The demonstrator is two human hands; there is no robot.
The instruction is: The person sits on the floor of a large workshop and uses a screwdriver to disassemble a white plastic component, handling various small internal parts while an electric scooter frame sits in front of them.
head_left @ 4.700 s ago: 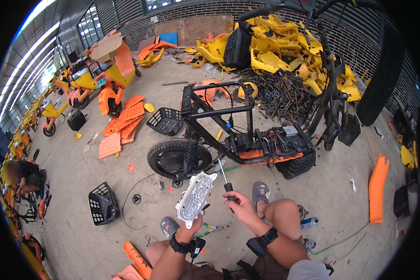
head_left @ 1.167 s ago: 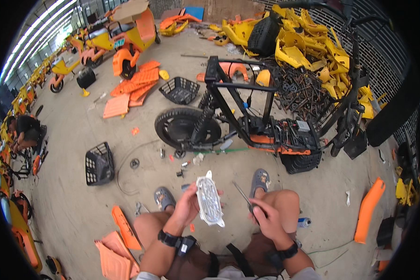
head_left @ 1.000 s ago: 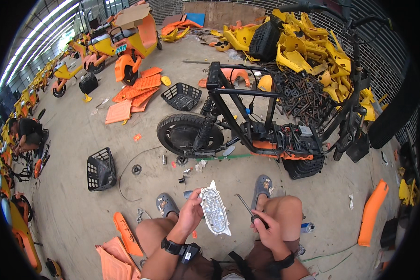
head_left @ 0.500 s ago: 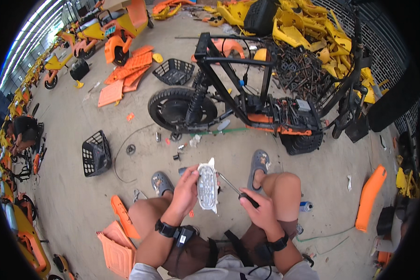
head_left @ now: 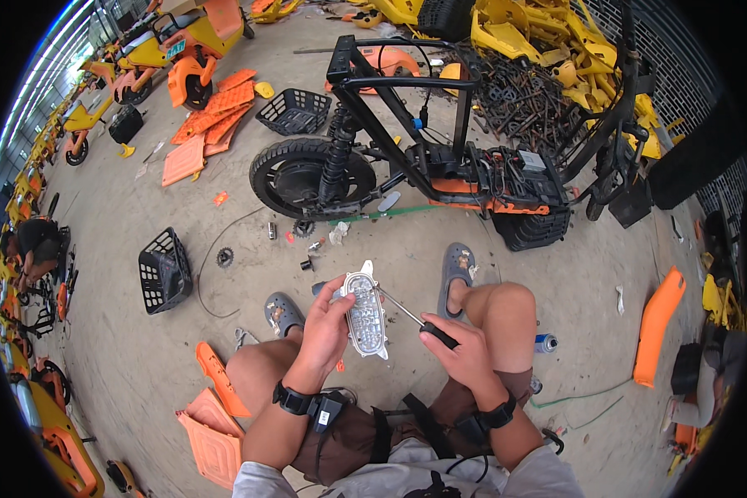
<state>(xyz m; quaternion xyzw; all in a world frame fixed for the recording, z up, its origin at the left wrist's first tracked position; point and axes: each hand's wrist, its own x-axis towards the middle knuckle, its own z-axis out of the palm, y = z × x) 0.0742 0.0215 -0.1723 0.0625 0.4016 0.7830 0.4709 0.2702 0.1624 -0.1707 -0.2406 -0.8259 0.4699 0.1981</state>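
My left hand (head_left: 325,332) grips a silver lamp housing (head_left: 365,315), a long oval part with rows of small lenses, held upright between my knees. My right hand (head_left: 463,355) holds a screwdriver (head_left: 415,317) by its black handle, and the thin shaft points up-left with its tip against the housing's right edge. I am squatting in grey clogs on a concrete floor. A stripped black electric bike frame (head_left: 423,158) with one rear wheel stands right in front of me.
Small screws, a sprocket (head_left: 224,258) and a cable lie by the wheel. Black baskets (head_left: 163,270) sit at left and far back. Orange panels (head_left: 217,415) lie near my left leg, another orange cover (head_left: 657,324) at right. Yellow bodywork is piled behind. Another person crouches at far left (head_left: 33,253).
Over the last seconds I lowered the housing toward my knees and brought the screwdriver tip onto its right edge. My head has tipped down and closer.
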